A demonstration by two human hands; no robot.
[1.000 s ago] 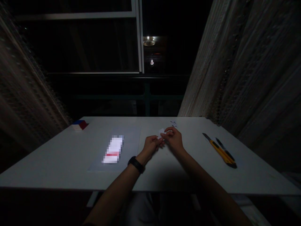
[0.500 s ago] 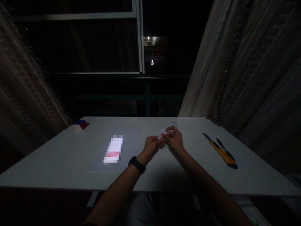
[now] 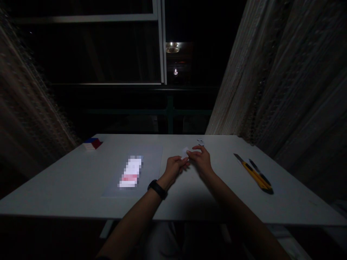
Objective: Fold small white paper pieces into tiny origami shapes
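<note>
Both my hands meet over the middle of a white table (image 3: 67,187). My left hand (image 3: 175,168), with a black watch on its wrist, and my right hand (image 3: 200,160) each pinch a small white piece of paper (image 3: 185,151) between their fingertips, a little above the tabletop. The paper pokes up between the two hands. Much of it is hidden by my fingers, and the light is dim.
A blurred bright rectangle (image 3: 131,171) lies on a grey sheet left of my hands. A yellow utility knife (image 3: 252,172) and a dark pen (image 3: 259,172) lie at the right. A red, white and blue cube (image 3: 92,143) sits at the far left corner. Tiny scraps (image 3: 200,142) lie beyond my hands. Curtains hang on both sides.
My hands have stayed in place; the fingers have shifted slightly on the small paper.
</note>
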